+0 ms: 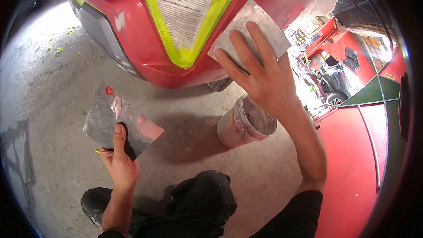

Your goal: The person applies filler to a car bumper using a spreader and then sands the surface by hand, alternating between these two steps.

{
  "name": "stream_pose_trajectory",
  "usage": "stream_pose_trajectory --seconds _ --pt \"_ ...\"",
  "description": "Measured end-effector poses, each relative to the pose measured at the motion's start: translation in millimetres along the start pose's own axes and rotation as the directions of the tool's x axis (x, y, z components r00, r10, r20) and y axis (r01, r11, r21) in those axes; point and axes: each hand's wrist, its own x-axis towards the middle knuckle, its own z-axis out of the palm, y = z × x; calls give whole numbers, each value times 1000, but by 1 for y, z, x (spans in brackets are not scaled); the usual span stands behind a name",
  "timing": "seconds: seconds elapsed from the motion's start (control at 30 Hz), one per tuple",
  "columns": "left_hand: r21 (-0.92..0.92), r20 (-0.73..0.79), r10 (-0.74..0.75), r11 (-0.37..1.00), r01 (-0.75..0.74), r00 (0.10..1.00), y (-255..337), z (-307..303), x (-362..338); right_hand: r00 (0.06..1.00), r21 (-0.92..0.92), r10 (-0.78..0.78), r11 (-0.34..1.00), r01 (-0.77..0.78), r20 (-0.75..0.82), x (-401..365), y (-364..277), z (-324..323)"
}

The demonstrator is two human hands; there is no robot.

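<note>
My left hand (119,163) grips a thin grey mixing plate (99,121) by its near edge, thumb on top. Pinkish body filler (150,128) is smeared over its right side, and a small red dab (109,90) sits at its far corner. My right hand (264,75) holds a flat, grey, smeared rectangular spreader (260,22), several fingers laid across its face and the thumb hidden. That sheet overlaps the red car bumper (185,77) in this view, just right of a paper-masked light (187,9) edged with yellow-green tape.
A filler-stained bucket (231,130) stands on the concrete floor (57,105) below my right forearm. Yellow-green tape scraps (59,50) lie at the left. My bent knees (202,198) are in front. A wheel (337,99) and car parts show at the right.
</note>
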Motion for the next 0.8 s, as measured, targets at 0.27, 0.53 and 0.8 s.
stream_pose_trajectory --seconds 0.27,0.53,0.8 --pt "28 -7 -7 1000 8 1000 -3 -7 1 999 -51 0 999 2 49 -1 2 5" --pt "14 -3 -26 1000 26 1000 2 -6 2 999 -34 -28 999 29 37 -2 3 -4" --pt "-8 35 -5 1000 5 999 2 -5 2 997 -63 -62 996 65 48 6 7 5"
